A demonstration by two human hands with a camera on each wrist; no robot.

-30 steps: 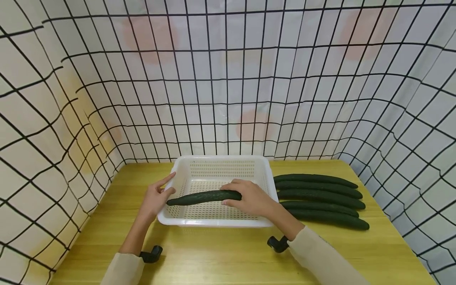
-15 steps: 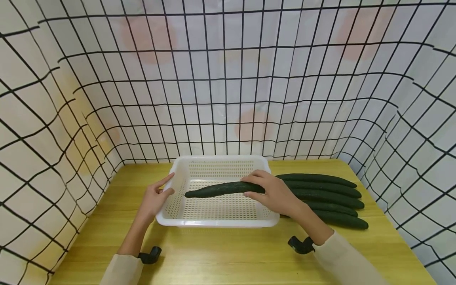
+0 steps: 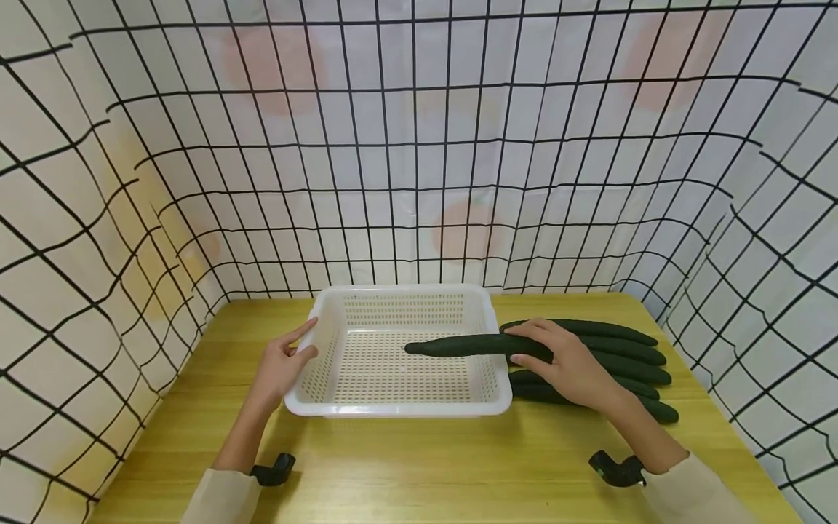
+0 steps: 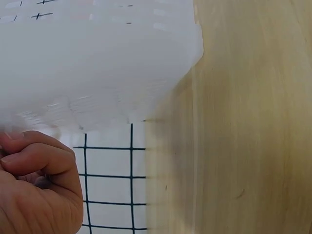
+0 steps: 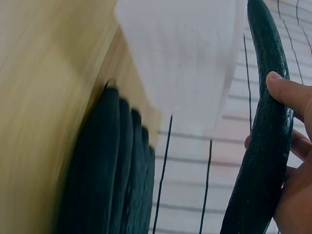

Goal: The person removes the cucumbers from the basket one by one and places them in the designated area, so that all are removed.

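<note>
My right hand (image 3: 571, 365) grips a long dark green cucumber (image 3: 458, 346) near its right end. The cucumber is raised, lying across the right rim of a white plastic basket (image 3: 399, 410) as seen from above, its left tip over the inside. In the right wrist view, thumb and fingers wrap the cucumber (image 5: 265, 146) from either side. At the basket's left rim, my left hand (image 3: 280, 367) holds on with thumb and fingers; its curled fingers show beside the white basket wall (image 4: 97, 58) in the left wrist view. Several cucumbers (image 3: 631, 367) lie side by side under and beyond my right hand.
Everything stands on a yellow wood-grain table (image 3: 406, 473). Close behind the basket rises a white wall (image 3: 366, 175) with a black grid, which also closes in both sides. Black wrist-worn devices (image 3: 275, 470) sit below each hand.
My right hand has carried the cucumber from above the basket's middle to the right, toward the row of cucumbers. The left hand has stayed at the basket's left rim.
</note>
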